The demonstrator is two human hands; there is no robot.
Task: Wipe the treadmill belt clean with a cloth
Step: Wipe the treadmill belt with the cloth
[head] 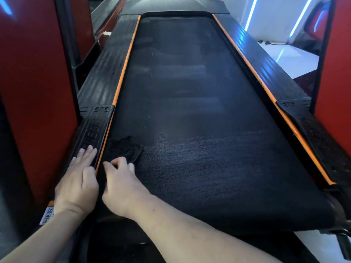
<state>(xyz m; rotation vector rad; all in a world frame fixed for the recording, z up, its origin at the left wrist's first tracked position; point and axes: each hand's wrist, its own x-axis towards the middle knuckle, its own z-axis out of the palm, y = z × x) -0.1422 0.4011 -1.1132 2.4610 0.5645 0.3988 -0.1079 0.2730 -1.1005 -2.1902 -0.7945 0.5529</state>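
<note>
Down at the near left corner of the treadmill belt (pixel 190 111), the black cloth (pixel 123 149) lay crumpled on the belt surface, right against the orange strip (pixel 123 69) that edged it. The right hand (pixel 119 183) rested on the cloth's near part, its fingers (pixel 121 162) curled and grasping the fabric. The left hand (pixel 79 179) lay flat on the ribbed left side rail (pixel 96 82), fingers (pixel 89 152) straight and released, holding nothing. The two hands sat just beside each other, with the strip between them. A greyish patch (pixel 218 154) showed on the belt to the right of the cloth.
</note>
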